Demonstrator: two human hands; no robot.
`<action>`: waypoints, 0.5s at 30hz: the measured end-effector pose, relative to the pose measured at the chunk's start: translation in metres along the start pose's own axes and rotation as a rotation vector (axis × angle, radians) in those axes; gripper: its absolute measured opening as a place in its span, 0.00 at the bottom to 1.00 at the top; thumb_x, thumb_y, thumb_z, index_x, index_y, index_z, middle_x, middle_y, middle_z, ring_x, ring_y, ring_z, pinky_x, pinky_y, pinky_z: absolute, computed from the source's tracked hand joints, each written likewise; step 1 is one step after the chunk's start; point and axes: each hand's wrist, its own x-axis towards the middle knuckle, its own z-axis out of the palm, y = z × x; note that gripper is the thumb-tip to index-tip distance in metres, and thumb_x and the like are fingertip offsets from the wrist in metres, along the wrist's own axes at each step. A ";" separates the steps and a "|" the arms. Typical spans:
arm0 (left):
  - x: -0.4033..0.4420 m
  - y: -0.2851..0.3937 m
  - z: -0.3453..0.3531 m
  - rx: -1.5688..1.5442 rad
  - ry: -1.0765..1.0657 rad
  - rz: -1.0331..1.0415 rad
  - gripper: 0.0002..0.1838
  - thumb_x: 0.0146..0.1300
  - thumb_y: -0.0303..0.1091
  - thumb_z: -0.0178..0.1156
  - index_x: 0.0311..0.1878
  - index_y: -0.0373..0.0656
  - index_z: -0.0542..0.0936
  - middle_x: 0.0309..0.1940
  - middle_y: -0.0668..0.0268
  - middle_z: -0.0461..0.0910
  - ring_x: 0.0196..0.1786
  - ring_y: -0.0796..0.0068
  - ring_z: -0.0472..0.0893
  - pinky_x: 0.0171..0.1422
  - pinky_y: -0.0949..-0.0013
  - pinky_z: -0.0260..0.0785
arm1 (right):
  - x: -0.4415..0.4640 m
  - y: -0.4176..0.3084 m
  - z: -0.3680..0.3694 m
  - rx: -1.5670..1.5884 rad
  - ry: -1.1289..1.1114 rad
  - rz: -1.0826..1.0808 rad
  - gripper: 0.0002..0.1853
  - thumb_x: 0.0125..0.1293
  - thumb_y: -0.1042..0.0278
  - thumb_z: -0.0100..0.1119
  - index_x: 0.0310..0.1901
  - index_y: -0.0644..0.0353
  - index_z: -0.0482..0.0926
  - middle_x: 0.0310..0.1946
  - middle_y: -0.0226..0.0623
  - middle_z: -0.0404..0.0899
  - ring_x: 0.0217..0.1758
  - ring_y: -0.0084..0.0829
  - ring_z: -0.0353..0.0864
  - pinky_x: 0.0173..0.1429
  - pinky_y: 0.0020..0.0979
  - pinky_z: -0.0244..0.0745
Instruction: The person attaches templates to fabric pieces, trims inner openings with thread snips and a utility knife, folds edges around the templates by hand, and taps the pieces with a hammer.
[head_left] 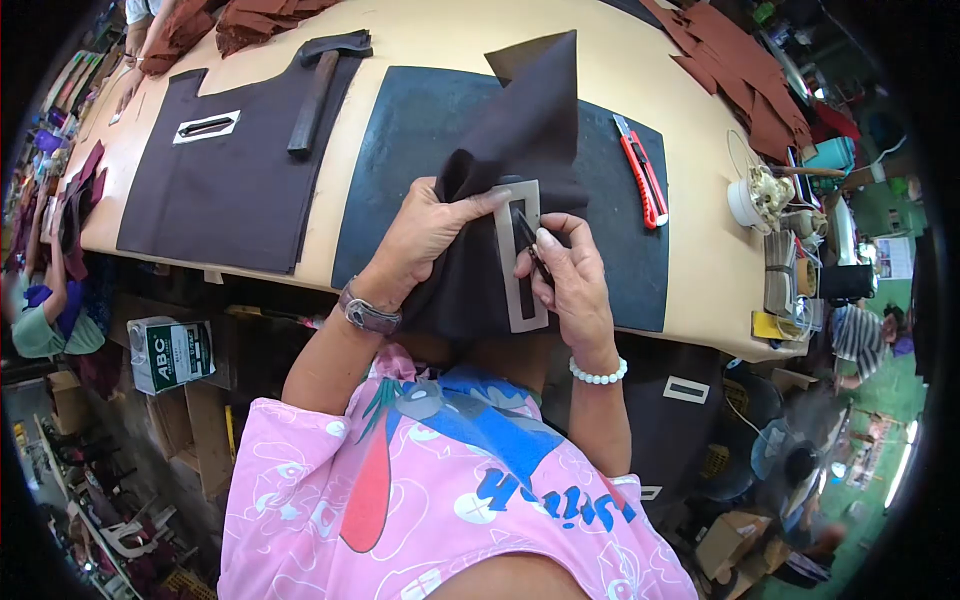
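Note:
Dark brown leather-like material [520, 120] is bunched up in my left hand [425, 235], whose fingers and thumb are closed around it. A pale rectangular frame [505, 250] with a long slot lies on this material, and my left thumb presses its upper edge. In my right hand [575, 270] is a small dark pointed tool [537, 258], pinched between thumb and fingers, its tip at the slot. Its exact kind is hard to make out. Beneath the material is a dark cutting mat [400, 130].
Left on the table [345, 200] lie dark cut panels [240, 190] with a hammer [320, 95] on them. A red utility knife [643, 175] rests on the mat's right side. A white pot [755, 200] stands at the right edge. Reddish-brown pieces [735, 70] lie behind.

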 end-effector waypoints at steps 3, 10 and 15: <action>-0.003 0.000 0.002 -0.006 -0.024 0.013 0.11 0.55 0.30 0.68 0.38 0.35 0.81 0.32 0.65 0.82 0.32 0.81 0.80 0.35 0.77 0.74 | 0.001 -0.003 0.000 0.035 -0.005 0.004 0.15 0.69 0.63 0.52 0.51 0.61 0.63 0.24 0.35 0.77 0.15 0.10 0.59 0.18 0.13 0.53; -0.004 0.000 0.000 0.011 -0.099 0.037 0.10 0.56 0.29 0.67 0.38 0.33 0.82 0.32 0.65 0.83 0.31 0.81 0.80 0.35 0.78 0.74 | 0.001 -0.005 0.000 0.050 -0.008 0.006 0.16 0.68 0.65 0.54 0.50 0.62 0.63 0.23 0.35 0.77 0.14 0.10 0.59 0.17 0.14 0.53; -0.006 0.000 -0.001 0.021 -0.138 0.055 0.09 0.57 0.29 0.66 0.38 0.33 0.82 0.32 0.64 0.83 0.31 0.81 0.81 0.34 0.77 0.74 | 0.000 -0.002 0.002 0.083 0.000 0.026 0.16 0.68 0.66 0.54 0.50 0.62 0.63 0.22 0.35 0.76 0.13 0.10 0.60 0.17 0.14 0.52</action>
